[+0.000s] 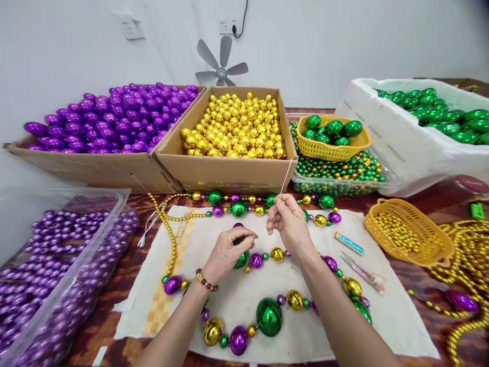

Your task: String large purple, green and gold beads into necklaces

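Observation:
My left hand (pixel 231 252), a beaded bracelet at its wrist, has its fingers closed at the end of a bead strand, over a large green bead (pixel 242 260). What lies between its fingertips is too small to make out. To its right, my right hand (pixel 288 219) is raised and pinches a thin pale string (pixel 286 176) that points up toward the gold-bead box. Beneath both hands, a strand of large green, purple and gold beads (pixel 239 340) curves over the white cloth (pixel 153 285). A second colourful strand (pixel 239 208) lies along the cloth's back edge.
Boxes of purple (pixel 91 171) and gold beads (pixel 229 173) stand behind, with a foam box (pixel 367 122) of green ones at right. Snips (pixel 362 272) and a blue-labelled item (pixel 349 243) lie right of my hands. A yellow basket (pixel 431 239) sits farther right, a purple-bead container (pixel 76 275) at left.

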Tool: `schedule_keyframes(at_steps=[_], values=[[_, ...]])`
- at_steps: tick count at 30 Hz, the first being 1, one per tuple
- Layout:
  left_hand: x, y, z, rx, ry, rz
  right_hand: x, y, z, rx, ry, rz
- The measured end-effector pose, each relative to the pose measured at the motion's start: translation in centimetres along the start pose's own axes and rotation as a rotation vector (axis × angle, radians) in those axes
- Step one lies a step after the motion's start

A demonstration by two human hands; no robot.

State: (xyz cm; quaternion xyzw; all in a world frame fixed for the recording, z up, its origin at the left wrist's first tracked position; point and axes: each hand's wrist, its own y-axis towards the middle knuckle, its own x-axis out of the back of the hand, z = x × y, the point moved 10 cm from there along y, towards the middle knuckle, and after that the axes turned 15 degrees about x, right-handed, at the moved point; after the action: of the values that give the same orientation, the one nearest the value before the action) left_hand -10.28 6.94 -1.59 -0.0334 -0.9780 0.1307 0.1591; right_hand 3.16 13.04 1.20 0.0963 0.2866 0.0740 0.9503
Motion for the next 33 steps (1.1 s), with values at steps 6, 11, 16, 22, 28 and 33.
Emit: schedule_keyframes(at_steps=[6, 11, 16, 22, 28, 33], values=[[0.0, -0.1, 2.8, 0.043, -0.112, -0.130, 0.7, 1.5, 4.2, 0.119, 0.059, -0.053], [0.7, -0.8, 4.7, 0.067, -0.134, -0.295, 0.6, 1.8, 5.1, 0.166, 0.017, -0.053], [1.6, -1.9, 3.7, 0.025, 0.186, -0.415, 0.2, 1.2, 2.2, 0.046, -0.037, 0.032], [2.8, -2.1, 1.7, 0.027, 0.423, -0.468, 0.5, -0.8, -1.4, -0.049, -0.031, 0.030], [7.0, 2.1, -11.3, -0.368, 0.533, -0.672, 0.1, -3.9, -3.8, -0.114, 0.007, 0.024], [9.8, 10.0, -19.7, -0.346, 0.675, -0.741, 0.3, -5.4, -4.5, -0.144, 0.001, 0.003]])
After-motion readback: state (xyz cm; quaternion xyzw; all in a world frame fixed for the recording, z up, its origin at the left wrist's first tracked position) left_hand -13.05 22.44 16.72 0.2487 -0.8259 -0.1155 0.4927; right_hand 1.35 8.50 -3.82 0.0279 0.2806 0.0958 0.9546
